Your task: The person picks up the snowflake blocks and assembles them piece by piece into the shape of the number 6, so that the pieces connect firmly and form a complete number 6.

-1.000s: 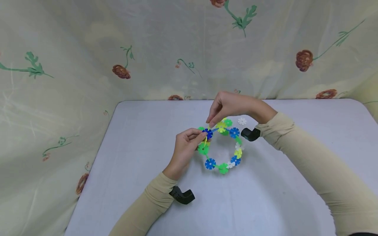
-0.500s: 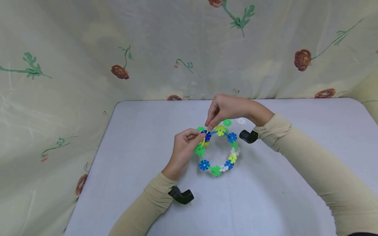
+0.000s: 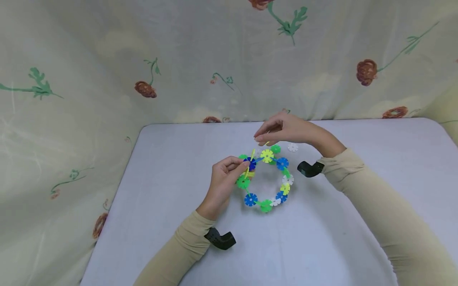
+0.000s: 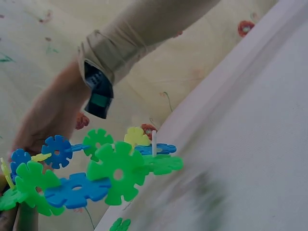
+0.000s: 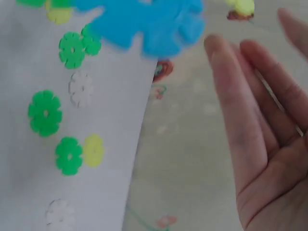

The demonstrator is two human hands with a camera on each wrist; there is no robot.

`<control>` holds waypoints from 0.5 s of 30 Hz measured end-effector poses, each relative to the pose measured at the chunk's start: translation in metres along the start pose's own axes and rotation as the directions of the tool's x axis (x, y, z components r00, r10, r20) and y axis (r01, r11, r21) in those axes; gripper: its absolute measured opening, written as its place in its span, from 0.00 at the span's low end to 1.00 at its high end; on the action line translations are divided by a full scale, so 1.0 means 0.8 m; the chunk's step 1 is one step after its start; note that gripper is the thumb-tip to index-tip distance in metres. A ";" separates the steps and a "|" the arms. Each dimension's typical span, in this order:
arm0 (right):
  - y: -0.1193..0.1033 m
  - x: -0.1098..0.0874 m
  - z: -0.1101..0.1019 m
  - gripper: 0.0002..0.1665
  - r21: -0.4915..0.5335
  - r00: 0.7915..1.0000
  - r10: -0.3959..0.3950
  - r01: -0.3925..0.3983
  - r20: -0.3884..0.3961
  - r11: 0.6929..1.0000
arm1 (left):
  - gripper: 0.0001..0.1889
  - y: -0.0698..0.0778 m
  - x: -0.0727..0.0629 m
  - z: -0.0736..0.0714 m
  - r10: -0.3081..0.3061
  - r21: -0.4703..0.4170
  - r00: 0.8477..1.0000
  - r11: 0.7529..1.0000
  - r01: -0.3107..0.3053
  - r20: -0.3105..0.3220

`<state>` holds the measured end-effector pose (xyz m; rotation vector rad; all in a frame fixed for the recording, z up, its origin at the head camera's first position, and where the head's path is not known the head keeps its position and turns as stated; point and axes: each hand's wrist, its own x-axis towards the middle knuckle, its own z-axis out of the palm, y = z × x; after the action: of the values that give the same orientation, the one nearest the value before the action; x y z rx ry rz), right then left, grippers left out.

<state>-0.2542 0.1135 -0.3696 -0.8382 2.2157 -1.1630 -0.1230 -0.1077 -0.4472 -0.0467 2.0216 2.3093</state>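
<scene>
A ring of interlocking plastic snowflake discs (image 3: 266, 205), in green, blue, yellow and white, hangs above the table. With thumb and fingers my left hand (image 3: 223, 178) pinches the ring's upper left, at a dark blue disc (image 3: 250, 163). Beside that disc, a yellow disc (image 3: 253, 154) stands edge-on. My right hand (image 3: 286, 129) is above the ring, apart from it. In the right wrist view its fingers (image 5: 240, 115) look loose, with nothing between them, near a blurred blue disc (image 5: 168, 29). The left wrist view shows linked green discs (image 4: 118, 173) close up; my left hand is mostly cut off.
Loose discs lie on the white table (image 3: 171, 178) behind the ring, among them a white disc (image 3: 292, 147) and a green disc (image 3: 275, 149). The right wrist view shows several more, including a yellow disc (image 5: 94, 150). A flowered curtain (image 3: 193, 71) hangs beyond the table's far edge.
My right hand has let go at the ring's upper left and risen up and to the right, its fingers loosening. The ring swayed left, then slightly back right. My left hand keeps its pinch.
</scene>
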 end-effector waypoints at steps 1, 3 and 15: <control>0.008 -0.004 -0.003 0.17 0.018 0.999 0.018 -0.017 -0.031 1.000 | 0.06 0.000 0.000 0.001 -0.003 0.000 1.000 1.000 0.003 0.000; 0.022 -0.013 -0.007 0.18 0.038 0.993 0.060 -0.056 -0.098 0.998 | 0.06 0.000 0.000 0.001 -0.001 0.000 1.000 1.000 0.001 0.004; 0.106 -0.047 0.001 0.24 -0.004 0.845 0.391 -0.421 -0.364 0.907 | 0.07 -0.001 -0.002 0.001 -0.007 -0.030 0.999 1.000 0.008 0.031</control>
<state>-0.2523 0.1779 -0.4366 -0.1602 2.5819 -1.0758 -0.1211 -0.1072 -0.4479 -0.0201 1.9686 2.3213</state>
